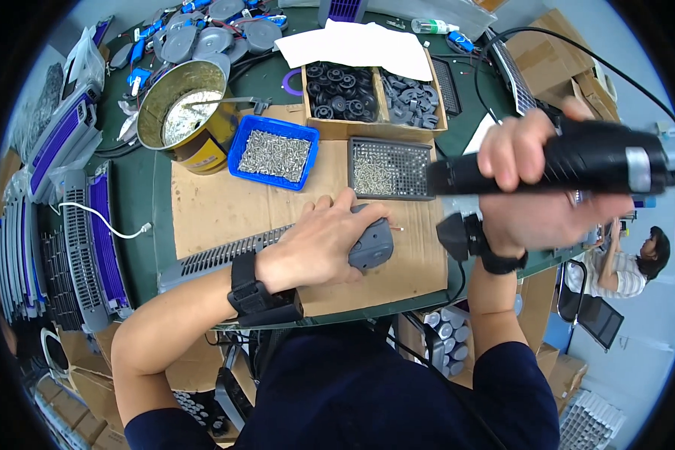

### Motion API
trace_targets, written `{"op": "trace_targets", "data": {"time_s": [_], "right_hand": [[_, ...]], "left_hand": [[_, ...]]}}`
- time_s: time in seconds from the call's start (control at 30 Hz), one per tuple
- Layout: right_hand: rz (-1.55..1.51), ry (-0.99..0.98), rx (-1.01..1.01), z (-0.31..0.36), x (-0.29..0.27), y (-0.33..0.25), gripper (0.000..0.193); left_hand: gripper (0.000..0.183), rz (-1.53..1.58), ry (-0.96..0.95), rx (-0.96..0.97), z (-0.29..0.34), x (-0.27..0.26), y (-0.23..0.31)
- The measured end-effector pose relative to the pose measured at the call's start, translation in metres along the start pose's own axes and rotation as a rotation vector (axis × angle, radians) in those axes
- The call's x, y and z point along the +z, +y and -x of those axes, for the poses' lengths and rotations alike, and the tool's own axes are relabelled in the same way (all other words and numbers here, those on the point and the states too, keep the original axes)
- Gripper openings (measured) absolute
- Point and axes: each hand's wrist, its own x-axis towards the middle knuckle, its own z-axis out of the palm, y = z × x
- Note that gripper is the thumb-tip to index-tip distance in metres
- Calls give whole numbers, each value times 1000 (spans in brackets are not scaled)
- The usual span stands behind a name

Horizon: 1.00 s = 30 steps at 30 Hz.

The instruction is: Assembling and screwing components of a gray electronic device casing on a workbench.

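My right hand [529,217] is wrapped round a black electric screwdriver [596,154], raised above the right side of the table and lying nearly level, its front end toward the left. Under my left hand [315,244] lies a long grey plastic housing [373,246] with a slotted strip running off to the left. The fingers are curled over its rounded right end and the thumb is on the near side. Beyond the left hand are a blue bin [274,182] of silver screws and a dark perforated tray [420,169] of small brass-coloured screws.
Cardboard [202,202] covers the table's middle. A metal can [202,159] stands behind it at left. A divided box [397,131] holds black wheels and grey parts. Purple-and-grey panels [105,247] stack at left. The cable [577,45] arches at right, where another person [615,270] sits.
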Motion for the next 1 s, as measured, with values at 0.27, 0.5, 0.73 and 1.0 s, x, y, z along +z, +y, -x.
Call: {"op": "trace_targets", "data": {"time_s": [0.27,0.5,0.73,1.0], "right_hand": [[2,0,251,35,31,0,93],[85,-25,245,39,34,0,94],[128,-37,312,44,41,8,92],[224,-69,391,46,50,5,90]], "left_hand": [[77,-43,147,135,1,13,-10],[74,-51,186,174,1,15,-10],[79,-57,181,183,0,16,-13],[80,-128,196,200,-1,20,-18]]}}
